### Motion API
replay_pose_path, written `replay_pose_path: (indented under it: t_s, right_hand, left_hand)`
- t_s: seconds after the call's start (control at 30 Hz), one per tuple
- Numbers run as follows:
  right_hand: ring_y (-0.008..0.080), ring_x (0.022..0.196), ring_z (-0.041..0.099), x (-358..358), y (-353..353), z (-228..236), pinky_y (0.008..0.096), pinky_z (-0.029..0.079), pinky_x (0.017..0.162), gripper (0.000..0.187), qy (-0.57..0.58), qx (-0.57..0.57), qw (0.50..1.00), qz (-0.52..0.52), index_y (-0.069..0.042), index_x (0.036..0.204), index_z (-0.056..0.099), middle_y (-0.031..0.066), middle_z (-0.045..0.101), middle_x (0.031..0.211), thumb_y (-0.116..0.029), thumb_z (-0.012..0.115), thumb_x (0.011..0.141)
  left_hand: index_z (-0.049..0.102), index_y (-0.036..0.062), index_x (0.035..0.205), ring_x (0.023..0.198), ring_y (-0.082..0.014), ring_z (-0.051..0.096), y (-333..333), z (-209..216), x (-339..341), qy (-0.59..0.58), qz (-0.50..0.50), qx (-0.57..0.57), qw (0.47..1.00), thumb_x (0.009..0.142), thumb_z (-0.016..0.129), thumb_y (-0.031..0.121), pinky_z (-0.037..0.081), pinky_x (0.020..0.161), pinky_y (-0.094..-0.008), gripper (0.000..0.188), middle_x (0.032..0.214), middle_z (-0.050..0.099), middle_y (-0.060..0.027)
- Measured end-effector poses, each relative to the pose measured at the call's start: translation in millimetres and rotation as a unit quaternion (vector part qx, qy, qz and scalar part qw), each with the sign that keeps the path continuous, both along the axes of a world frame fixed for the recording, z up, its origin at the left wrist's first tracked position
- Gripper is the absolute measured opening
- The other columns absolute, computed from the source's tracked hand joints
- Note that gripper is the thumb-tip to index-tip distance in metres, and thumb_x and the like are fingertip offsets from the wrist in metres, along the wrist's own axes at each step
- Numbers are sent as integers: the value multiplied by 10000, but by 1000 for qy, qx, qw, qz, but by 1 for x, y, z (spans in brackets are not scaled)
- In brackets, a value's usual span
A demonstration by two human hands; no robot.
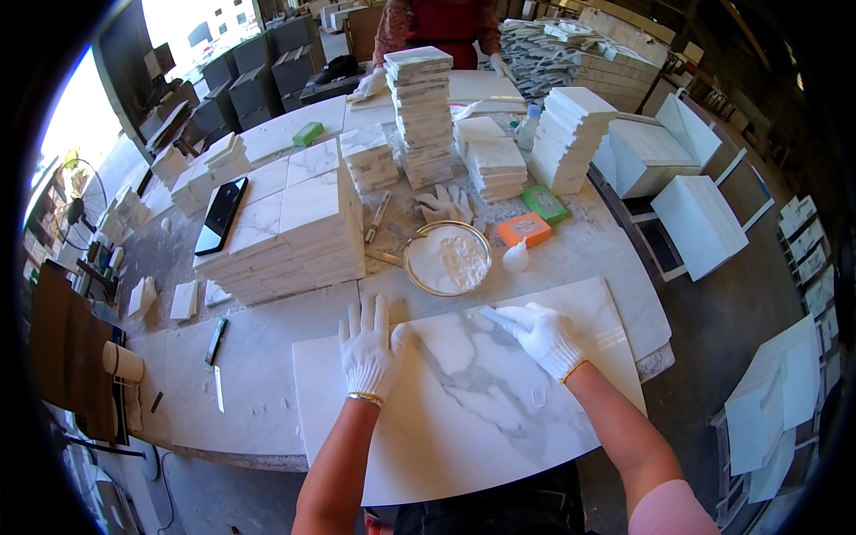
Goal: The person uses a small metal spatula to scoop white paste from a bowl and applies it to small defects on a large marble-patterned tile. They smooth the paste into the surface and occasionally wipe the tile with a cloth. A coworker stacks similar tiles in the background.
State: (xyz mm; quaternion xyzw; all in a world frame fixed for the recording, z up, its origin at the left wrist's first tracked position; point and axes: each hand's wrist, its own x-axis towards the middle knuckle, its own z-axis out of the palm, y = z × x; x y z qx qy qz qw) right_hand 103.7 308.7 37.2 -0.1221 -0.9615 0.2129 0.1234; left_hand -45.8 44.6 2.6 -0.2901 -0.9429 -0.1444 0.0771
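A large white marble slab with grey veins (419, 446) lies in front of me at the table's near edge. My left hand (367, 355), in a white knitted glove, rests on the slab's far left part with its fingers spread. My right hand (546, 341), gloved the same way, is closed on a small flat blue-grey blade (492, 316) over the slab's far side. The glove hides the blade's other end. A small pale rectangular mark (539, 397) shows on the slab. Just beyond stands a gold-rimmed round bowl of white powder (448, 259).
Marble tile stacks (303, 223) fill the table's middle; a phone (221, 216) lies on one. Near the bowl are an orange box (524, 230), a green box (544, 204) and a loose glove (446, 205). A metal blade (219, 390) lies left. Another person (441, 27) stands opposite.
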Motion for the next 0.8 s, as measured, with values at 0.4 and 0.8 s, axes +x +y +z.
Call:
replay_pose_path:
  t_s: [0.4,0.8]
  right_hand:
    - [305,840,666,-13,-8,15,457,533,738,316,-45,52,995,73,-248,1163,718,99,660,919,-374,669,876]
    - [279,717,631,-5,-5,17,443,508,649,259,-81,121,987,61,-318,1104,753,76,592,755,-339,688,854]
  left_hand:
    - [430,87,1488,1399,-441,376,0,1,0,4,2,5,1000,995,453,503,272,1151,-567,645,1528,419,-193]
    - [427,92,1490,1388,-438,391,1,5,1,2,0,7,1000,981,490,456,275,1151,-550,629,1520,434,-193]
